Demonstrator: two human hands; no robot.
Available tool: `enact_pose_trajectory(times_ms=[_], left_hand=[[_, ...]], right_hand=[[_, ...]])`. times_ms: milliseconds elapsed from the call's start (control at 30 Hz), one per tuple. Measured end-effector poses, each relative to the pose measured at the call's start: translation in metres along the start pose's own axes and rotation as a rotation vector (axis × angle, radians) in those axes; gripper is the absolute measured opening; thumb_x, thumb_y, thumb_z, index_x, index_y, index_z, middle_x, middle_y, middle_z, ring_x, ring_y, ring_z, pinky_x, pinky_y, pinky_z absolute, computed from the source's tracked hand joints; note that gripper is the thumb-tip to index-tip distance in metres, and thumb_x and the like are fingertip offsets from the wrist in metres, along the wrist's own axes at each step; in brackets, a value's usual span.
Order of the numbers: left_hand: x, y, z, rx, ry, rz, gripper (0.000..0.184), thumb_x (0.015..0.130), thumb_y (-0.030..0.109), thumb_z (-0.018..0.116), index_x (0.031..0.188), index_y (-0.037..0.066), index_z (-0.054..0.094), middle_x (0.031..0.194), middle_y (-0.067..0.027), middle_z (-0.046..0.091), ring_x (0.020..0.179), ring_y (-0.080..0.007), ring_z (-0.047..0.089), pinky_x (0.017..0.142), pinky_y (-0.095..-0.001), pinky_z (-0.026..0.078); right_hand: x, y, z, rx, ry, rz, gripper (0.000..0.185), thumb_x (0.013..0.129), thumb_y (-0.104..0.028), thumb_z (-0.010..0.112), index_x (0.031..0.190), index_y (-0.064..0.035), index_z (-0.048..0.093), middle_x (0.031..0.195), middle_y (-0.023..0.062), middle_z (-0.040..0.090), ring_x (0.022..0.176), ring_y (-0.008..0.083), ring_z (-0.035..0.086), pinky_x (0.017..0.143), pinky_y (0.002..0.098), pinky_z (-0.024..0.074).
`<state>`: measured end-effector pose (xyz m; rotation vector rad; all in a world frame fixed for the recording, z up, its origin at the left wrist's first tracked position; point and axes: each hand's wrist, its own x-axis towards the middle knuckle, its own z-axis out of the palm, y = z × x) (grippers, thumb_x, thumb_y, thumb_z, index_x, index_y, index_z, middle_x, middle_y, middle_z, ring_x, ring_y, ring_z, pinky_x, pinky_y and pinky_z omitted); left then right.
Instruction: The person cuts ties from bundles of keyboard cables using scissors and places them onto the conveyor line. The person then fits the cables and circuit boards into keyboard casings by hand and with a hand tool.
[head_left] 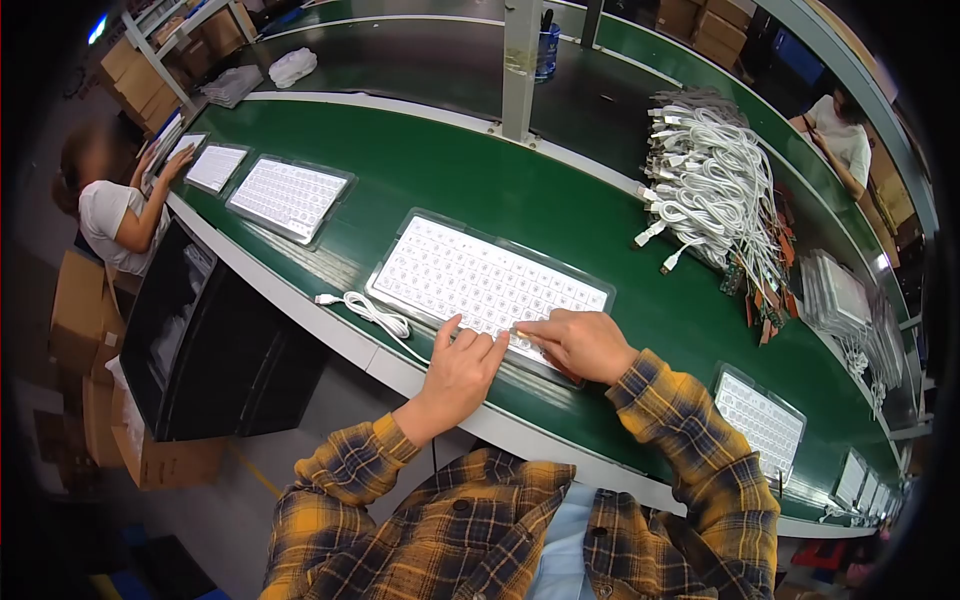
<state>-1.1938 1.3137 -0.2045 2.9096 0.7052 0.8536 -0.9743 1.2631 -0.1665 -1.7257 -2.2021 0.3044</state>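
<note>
A white keyboard assembly (480,275) with rows of round key spots lies in a clear tray on the green bench, right in front of me. My left hand (463,375) rests on its near edge, fingers apart and fingertips touching the white surface. Just to the right, my right hand (585,343) is closed over the same edge, index finger pressed down beside the left fingertips. Something small and yellowish shows under its fingers, too hidden to name. A coiled white USB cable (372,313) lies left of my left hand, its plug pointing left.
A large heap of white USB cables (710,180) with small circuit boards lies to the right. More keyboard assemblies stand along the bench, one at left (288,197) and one at right (760,420). A metal post (520,80) rises behind. Co-workers (115,215) sit left and far right.
</note>
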Motion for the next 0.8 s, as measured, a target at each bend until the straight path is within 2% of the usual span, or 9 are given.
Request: enact_pose_trajectory(times_ms=[200,333,367,533,667,733,800], left_hand=[[0.002,0.010,-0.001,-0.001,-0.027,0.031,0.030,0.084,0.005,0.061,0.113,0.001,0.064,0.085,-0.0063,0.054,0.080,-0.0210,0.050,0.109,-0.0463,0.032],[0.012,0.021,-0.007,0.012,-0.052,0.134,0.030,0.082,0.005,0.059,0.111,-0.004,0.065,0.084,-0.0092,0.053,0.080,-0.0225,0.049,0.108,-0.0482,0.034],[0.013,0.025,-0.006,0.013,-0.048,0.144,0.030,0.082,0.005,0.059,0.111,-0.004,0.065,0.084,-0.0092,0.053,0.080,-0.0225,0.049,0.108,-0.0482,0.034],[0.000,0.050,0.004,-0.027,-0.020,0.047,0.032,0.082,0.008,0.063,0.112,-0.003,0.064,0.086,-0.0088,0.055,0.083,-0.0228,0.051,0.110,-0.0489,0.033],[0.008,0.069,0.007,0.045,0.022,0.107,0.030,0.083,0.006,0.060,0.109,-0.007,0.064,0.086,-0.0103,0.055,0.080,-0.0236,0.050,0.109,-0.0501,0.035],[0.014,0.076,0.014,0.065,0.036,0.151,0.031,0.082,0.007,0.061,0.110,-0.006,0.064,0.087,-0.0109,0.055,0.081,-0.0241,0.050,0.111,-0.0509,0.031],[0.006,0.075,0.025,0.130,-0.022,0.191,0.032,0.082,0.009,0.063,0.111,-0.005,0.065,0.089,-0.0120,0.056,0.081,-0.0250,0.051,0.116,-0.0524,0.025]], right_hand=[[-0.004,-0.020,-0.018,-0.219,-0.112,0.006,0.028,0.087,-0.025,0.062,0.112,-0.0231,0.074,0.074,0.0045,0.064,0.061,0.0236,0.061,0.057,0.0340,0.0491],[0.004,-0.058,-0.024,-0.655,-0.198,0.001,0.029,0.086,-0.025,0.062,0.113,-0.0229,0.073,0.075,0.0056,0.065,0.063,0.0245,0.063,0.059,0.0354,0.0505],[0.001,-0.055,-0.028,-0.659,-0.191,0.009,0.029,0.086,-0.025,0.062,0.113,-0.0229,0.073,0.075,0.0056,0.065,0.063,0.0245,0.063,0.059,0.0354,0.0505],[-0.013,-0.029,-0.038,-0.650,-0.329,-0.036,0.022,0.091,-0.025,0.059,0.107,-0.0200,0.073,0.081,0.0064,0.069,0.067,0.0268,0.066,0.060,0.0352,0.0525],[-0.047,0.019,-0.025,-0.139,-0.111,0.004,0.023,0.094,-0.031,0.058,0.106,-0.0182,0.073,0.090,0.0067,0.072,0.072,0.0279,0.068,0.064,0.0336,0.0542],[-0.056,0.014,-0.040,-0.145,-0.149,0.163,0.032,0.093,-0.043,0.061,0.114,-0.0194,0.070,0.100,0.0066,0.074,0.080,0.0289,0.070,0.068,0.0318,0.0550],[-0.060,0.032,-0.061,-0.058,-0.096,0.290,0.052,0.087,-0.045,0.068,0.134,-0.0229,0.059,0.102,0.0089,0.073,0.082,0.0308,0.070,0.069,0.0345,0.0550]])
